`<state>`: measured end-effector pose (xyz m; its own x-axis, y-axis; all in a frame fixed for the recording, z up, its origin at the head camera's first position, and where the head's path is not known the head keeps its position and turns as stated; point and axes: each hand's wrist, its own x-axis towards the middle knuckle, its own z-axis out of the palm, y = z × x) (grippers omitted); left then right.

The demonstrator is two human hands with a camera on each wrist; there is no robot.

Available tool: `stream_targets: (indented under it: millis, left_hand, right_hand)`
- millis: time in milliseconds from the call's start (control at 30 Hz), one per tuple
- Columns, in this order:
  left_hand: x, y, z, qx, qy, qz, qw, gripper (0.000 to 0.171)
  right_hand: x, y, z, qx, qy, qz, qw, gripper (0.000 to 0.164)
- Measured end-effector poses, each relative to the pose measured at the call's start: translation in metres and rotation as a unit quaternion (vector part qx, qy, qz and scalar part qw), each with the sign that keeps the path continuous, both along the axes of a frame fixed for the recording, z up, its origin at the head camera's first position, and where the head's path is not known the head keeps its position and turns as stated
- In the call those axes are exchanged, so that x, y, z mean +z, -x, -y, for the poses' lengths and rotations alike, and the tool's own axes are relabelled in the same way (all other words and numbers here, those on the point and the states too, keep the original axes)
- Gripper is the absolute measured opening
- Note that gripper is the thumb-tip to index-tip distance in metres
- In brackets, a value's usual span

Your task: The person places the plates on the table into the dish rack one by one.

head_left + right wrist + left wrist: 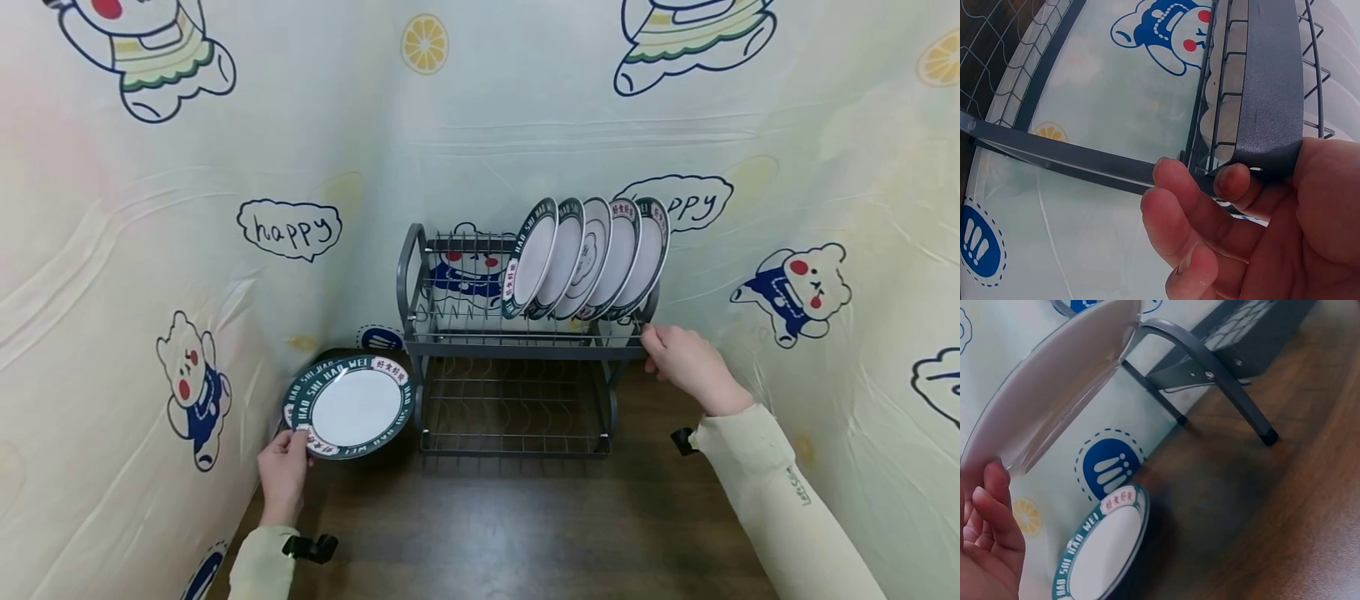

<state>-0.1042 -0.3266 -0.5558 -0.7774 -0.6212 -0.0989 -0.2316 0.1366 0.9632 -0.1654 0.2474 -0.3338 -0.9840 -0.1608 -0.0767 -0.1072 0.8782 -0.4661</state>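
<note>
My left hand (283, 475) pinches the rim of a white plate (356, 408) with a green lettered border, left of a two-tier grey dish rack (517, 350). The left wrist view shows this plate's pale underside (1054, 381), raised and tilted. Below it lies another green-rimmed plate (1104, 550), mostly covered in the head view. On the rack's upper tier, several matching plates (534, 258) stand on edge toward the right. My right hand (690, 367) grips the upper tier's front right corner, its thumb and fingers around the grey frame (1272, 94).
The rack's lower tier (510, 404) holds no dishes. Wire slots (465, 283) show on the upper tier's left half. A patterned cloth (480, 108) hangs close behind and along both sides. Brown wooden tabletop (487, 517) spreads in front of the rack.
</note>
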Motion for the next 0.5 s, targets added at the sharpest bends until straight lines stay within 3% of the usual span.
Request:
stream_targets:
  millis: [500]
  left_hand:
    - [0.025,-0.006,0.005,-0.007,-0.016,-0.014,0.9997,0.029]
  right_hand:
    - [-0.002,0.002,-0.002,0.003,-0.003,-0.002,1.0,0.051]
